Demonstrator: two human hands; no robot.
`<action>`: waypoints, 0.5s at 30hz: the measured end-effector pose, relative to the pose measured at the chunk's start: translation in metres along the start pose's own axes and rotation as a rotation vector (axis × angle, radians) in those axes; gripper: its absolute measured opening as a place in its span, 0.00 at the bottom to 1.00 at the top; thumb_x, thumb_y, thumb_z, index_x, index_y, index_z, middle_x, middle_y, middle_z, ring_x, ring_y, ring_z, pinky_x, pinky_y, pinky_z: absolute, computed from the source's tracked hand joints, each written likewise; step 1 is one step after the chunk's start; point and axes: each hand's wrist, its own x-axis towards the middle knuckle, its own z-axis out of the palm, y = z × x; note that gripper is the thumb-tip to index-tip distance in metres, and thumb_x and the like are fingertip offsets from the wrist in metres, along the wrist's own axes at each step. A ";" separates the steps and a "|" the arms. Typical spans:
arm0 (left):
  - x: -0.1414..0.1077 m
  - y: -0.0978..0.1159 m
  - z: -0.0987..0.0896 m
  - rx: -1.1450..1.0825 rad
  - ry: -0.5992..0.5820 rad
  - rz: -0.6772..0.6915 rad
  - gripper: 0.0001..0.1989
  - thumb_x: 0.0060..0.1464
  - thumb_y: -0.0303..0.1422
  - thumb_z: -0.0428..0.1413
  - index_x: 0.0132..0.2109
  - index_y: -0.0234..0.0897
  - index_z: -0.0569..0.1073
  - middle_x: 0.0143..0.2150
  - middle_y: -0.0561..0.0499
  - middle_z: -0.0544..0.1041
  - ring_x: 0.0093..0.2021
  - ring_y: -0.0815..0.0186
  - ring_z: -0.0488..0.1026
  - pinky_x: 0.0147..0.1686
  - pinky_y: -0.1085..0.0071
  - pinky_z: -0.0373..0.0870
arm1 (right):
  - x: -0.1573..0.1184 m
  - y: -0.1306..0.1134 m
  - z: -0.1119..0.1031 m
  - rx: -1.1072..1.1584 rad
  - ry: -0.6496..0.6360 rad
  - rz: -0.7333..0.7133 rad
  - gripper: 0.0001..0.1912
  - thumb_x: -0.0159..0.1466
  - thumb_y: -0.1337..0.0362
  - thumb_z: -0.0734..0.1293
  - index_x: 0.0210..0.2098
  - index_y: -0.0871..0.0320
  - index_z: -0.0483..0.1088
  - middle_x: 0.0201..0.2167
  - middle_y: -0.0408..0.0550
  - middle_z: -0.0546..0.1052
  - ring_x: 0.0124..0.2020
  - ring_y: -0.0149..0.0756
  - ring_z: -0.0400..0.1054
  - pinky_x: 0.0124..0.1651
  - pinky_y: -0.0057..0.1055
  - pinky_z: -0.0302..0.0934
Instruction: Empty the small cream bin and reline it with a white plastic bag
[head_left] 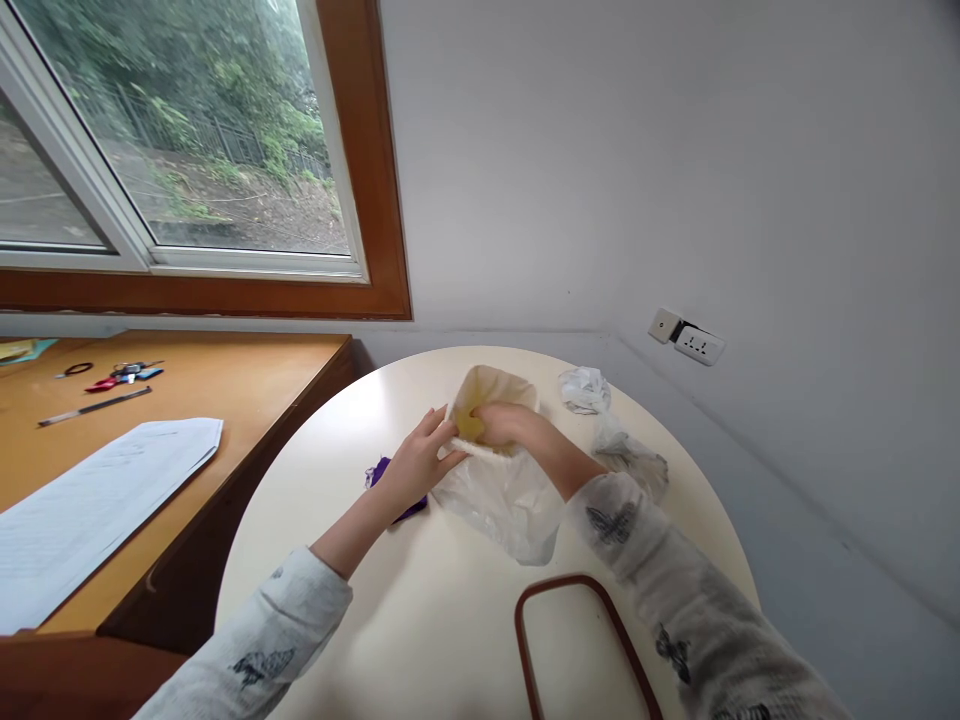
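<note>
A cream-coloured bag [491, 383] stands on the round table with its mouth open towards me. My left hand [422, 458] is closed on the left side of its rim, thumb in front. My right hand [510, 424] reaches inside the bag from the right; most of its fingers are hidden there. Something yellow [471, 428] shows in the bag beside those fingers. Crumpled translucent plastic [510, 505] spreads at the front of the bag. Partly behind my left wrist lies a purple item [411, 508], with a patterned bit at its left end.
Crumpled plastic bags [585, 390] lie at the table's right, near my right forearm. A brown rounded frame or handle [523, 640] rests at the front of the white table [300, 520]. On the wooden desk [277, 365] are papers [112, 510], a pen [94, 407] and keys [129, 374].
</note>
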 end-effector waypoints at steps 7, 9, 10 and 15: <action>0.015 0.006 0.002 -0.064 0.098 -0.288 0.11 0.51 0.40 0.53 0.39 0.39 0.67 0.33 0.52 0.70 0.31 0.66 0.67 0.30 0.71 0.64 | -0.070 -0.008 -0.055 0.141 0.246 -0.139 0.11 0.63 0.65 0.55 0.39 0.54 0.68 0.39 0.42 0.74 0.39 0.31 0.65 0.38 0.26 0.55; 0.019 0.008 0.005 -0.047 0.105 -0.358 0.10 0.51 0.40 0.53 0.36 0.39 0.66 0.33 0.52 0.71 0.31 0.65 0.68 0.30 0.70 0.64 | -0.099 -0.007 -0.057 0.147 0.267 -0.132 0.10 0.63 0.64 0.55 0.30 0.57 0.66 0.29 0.41 0.72 0.32 0.29 0.63 0.35 0.26 0.54; 0.021 0.009 0.007 -0.047 0.107 -0.379 0.10 0.51 0.40 0.53 0.36 0.39 0.65 0.35 0.51 0.71 0.34 0.63 0.69 0.32 0.69 0.65 | -0.114 -0.005 -0.054 0.157 0.256 -0.124 0.10 0.62 0.63 0.56 0.26 0.57 0.63 0.25 0.40 0.70 0.27 0.28 0.61 0.32 0.26 0.53; 0.025 0.016 0.019 -0.102 0.148 -0.432 0.18 0.51 0.40 0.53 0.47 0.40 0.61 0.57 0.41 0.60 0.61 0.51 0.53 0.49 0.56 0.60 | -0.183 0.007 -0.008 0.194 -0.042 0.050 0.18 0.60 0.60 0.58 0.18 0.58 0.51 0.16 0.37 0.61 0.20 0.26 0.52 0.24 0.26 0.45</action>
